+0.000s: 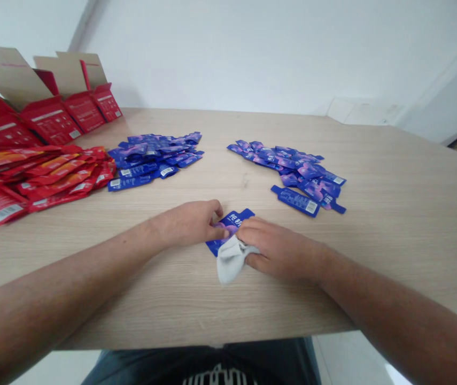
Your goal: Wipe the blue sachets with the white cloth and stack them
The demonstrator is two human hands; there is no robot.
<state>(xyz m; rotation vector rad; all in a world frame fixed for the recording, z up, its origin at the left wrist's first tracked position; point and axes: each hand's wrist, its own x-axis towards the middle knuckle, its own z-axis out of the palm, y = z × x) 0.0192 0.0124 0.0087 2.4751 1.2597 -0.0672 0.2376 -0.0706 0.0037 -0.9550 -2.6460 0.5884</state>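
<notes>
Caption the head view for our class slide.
Left hand on blue sachet, right hand holding white cloth over it.

On the tabletop (392, 230), a sachet (234, 220) is flanked by the left hand (194, 222) at nine o'clock, the right hand (274, 247) at three and a cloth (230, 262) at six. Beyond it, a left sachet pile (156, 152) is set near eleven, a right sachet pile (292, 161) near one; pouches (52, 174) are heaped near ten, backed by cartons (52, 118).

You wear a black top (168, 373) with a pale print (220, 377) and blue-grey trousers (103, 369); your left hand (192, 222), right hand (278, 247) and forearms (396, 307) are bare, the left forearm (68, 280) slightly spotted.
</notes>
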